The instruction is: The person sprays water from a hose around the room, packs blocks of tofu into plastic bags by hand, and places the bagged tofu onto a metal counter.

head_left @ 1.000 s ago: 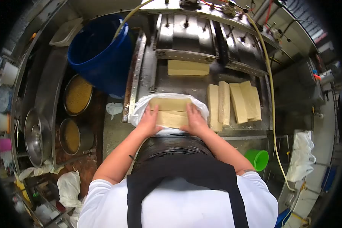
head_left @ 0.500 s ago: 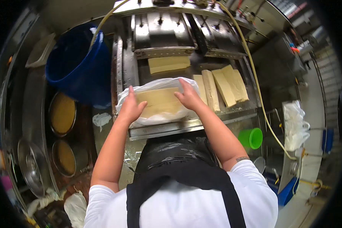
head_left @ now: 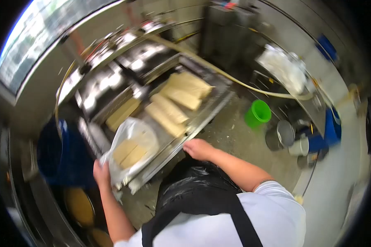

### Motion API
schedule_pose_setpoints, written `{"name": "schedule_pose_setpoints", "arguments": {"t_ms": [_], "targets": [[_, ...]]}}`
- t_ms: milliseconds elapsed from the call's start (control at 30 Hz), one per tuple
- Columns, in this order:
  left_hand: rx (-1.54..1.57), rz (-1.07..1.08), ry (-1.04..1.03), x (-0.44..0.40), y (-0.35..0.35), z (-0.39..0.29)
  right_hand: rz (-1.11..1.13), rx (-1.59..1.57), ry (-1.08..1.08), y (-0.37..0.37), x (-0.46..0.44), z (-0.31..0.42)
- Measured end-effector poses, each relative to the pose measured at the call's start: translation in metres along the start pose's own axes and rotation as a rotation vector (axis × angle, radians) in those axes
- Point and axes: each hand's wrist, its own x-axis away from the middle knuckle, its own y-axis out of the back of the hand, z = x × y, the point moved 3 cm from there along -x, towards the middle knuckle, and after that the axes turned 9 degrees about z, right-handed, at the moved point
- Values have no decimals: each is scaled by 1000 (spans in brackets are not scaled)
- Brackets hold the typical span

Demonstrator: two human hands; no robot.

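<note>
White bag (head_left: pixel 132 124), head view: at 8 o'clock from centre, open-mouthed over the metal table (head_left: pixel 202 115), around pale slabs (head_left: pixel 127 150).
Left hand (head_left: pixel 102 175): touching the bag's rim; cannot tell whether gripping.
Right hand (head_left: pixel 198 149): curled near the table edge; cannot tell whether gripping.
Loose slabs (head_left: pixel 171 109): lying at the bag's 1 o'clock.

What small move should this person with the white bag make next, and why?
Probably bring the right hand over to the rim of the white bag: the bag is open with pale slabs inside, the left hand is at its edge, and the right is apart from it, by the front edge of the metal table.
</note>
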Motion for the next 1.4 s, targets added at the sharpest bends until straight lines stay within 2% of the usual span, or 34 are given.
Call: {"name": "schedule_pose_setpoints", "arguments": {"t_ms": [33,67,100,167,200,267,300,333,400,433,467,500,533,567,600,633,667,733,767,800,833,867,900,933,1000,1100,1133,1167,1233,1300,1333,1367,1400], "targets": [[-78,-13,-21,16,5,-26,56,22,-74,-8,30,-30],[-189,-59,-144,16,-2,-10,79,-12,-169,-21,64,-66],[-359,-204,-74,40,-8,-34,109,-55,-257,-37,102,-100],[-586,-351,-111,77,-27,-89,204,-45,-374,-62,185,-157],[-581,-342,-156,91,-48,-109,296,-50,-409,-76,230,-186],[-392,-375,-420,123,-89,-153,509,-80,-440,-123,322,-253],[-351,-303,-478,142,-121,-183,624,-109,-435,-146,364,-280],[-313,-223,-536,163,-158,-217,595,-139,-450,-136,402,-275],[-126,23,-705,198,-248,-263,516,-532,-1014,-112,492,-260],[-38,250,-705,235,-282,-314,491,-559,-1034,-117,524,-268],[-54,422,-809,263,-316,-349,418,-740,-1108,-123,558,-277],[-35,642,-788,292,-344,-386,342,-915,-1175,-127,590,-285],[-20,716,-921,323,-367,-420,320,-979,-1219,-117,618,-279],[-95,757,-1066,347,-386,-447,311,-987,-1237,-126,643,-283],[-101,842,-1084,365,-407,-467,211,-860,-1145,-153,664,-296],[-110,923,-1099,379,-428,-483,117,-732,-1045,-143,674,-291],[-113,932,-1096,388,-448,-496,19,-728,-1190,-146,692,-276],[-212,1065,-1193,405,-497,-510,-125,-866,-999,-275,736,-330],[-216,1080,-1193,410,-522,-513,-193,-1130,-1003,-221,745,-275],[-265,1122,-1191,416,-550,-515,-269,-1385,-1016,-133,745,-199],[-313,1171,-1193,424,-577,-518,-285,-1403,-1031,-171,768,-212],[-312,1203,-1202,433,-602,-526,-451,-1323,-845,-223,794,-225],[-348,1242,-1086,440,-630,-532,-611,-1226,-665,-248,816,-230],[-388,1283,-973,448,-661,-537,-640,-1240,-697,-239,831,-225],[-347,1306,-998,461,-728,-555,-868,-1393,-1134,-227,866,-216],[-356,1294,-1034,483,-824,-613,-1022,-1085,-1064,-340,960,-267],[-339,1308,-1001,500,-842,-648,-949,-1051,-1375,-280,974,-252],[-326,1311,-966,516,-858,-688,-937,-1055,-1384,-254,992,-246],[-309,1323,-1001,551,-899,-751,-1184,-960,-1829,-216,1036,-256],[-319,1388,-1011,602,-918,-821,-1090,-1069,-1839,-169,1062,-263],[-251,1414,-1125,627,-933,-848,-1501,-1505,-1710,-135,1058,-266],[-244,1453,-1194,658,-937,-879,-1899,-1957,-1473,-102,1046,-271],[-215,1471,-1245,688,-949,-896,-1868,-1992,-1452,-78,1041,-279]]}}
